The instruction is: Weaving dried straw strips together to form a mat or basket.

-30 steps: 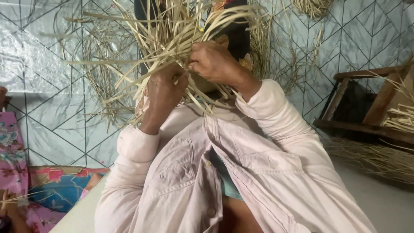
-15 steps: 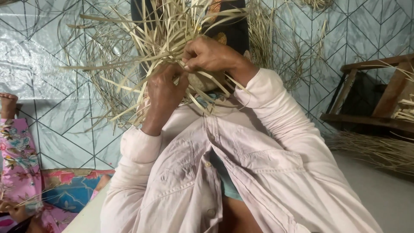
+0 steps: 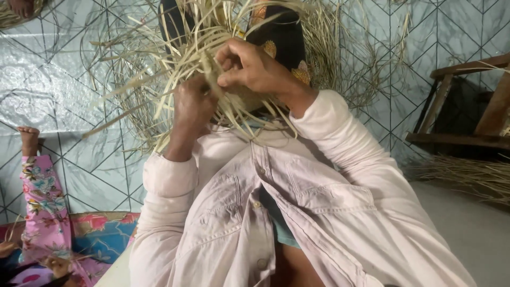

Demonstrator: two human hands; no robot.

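Having shifted leftward, the right hand point(image 3: 249, 69) is pinching a straw strand point(image 3: 204, 61) above the left hand point(image 3: 192, 106), seemingly gripping the weave point(image 3: 159, 79); tension matters.

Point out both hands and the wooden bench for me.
left hand point(image 3: 192, 106), head view, on the knuckles gripping straw strips.
right hand point(image 3: 249, 66), head view, on the back of the hand.
wooden bench point(image 3: 467, 101), head view, on its slanted leg.

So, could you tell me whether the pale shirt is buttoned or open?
Open: the pale shirt hangs apart down its front, buttons undone.
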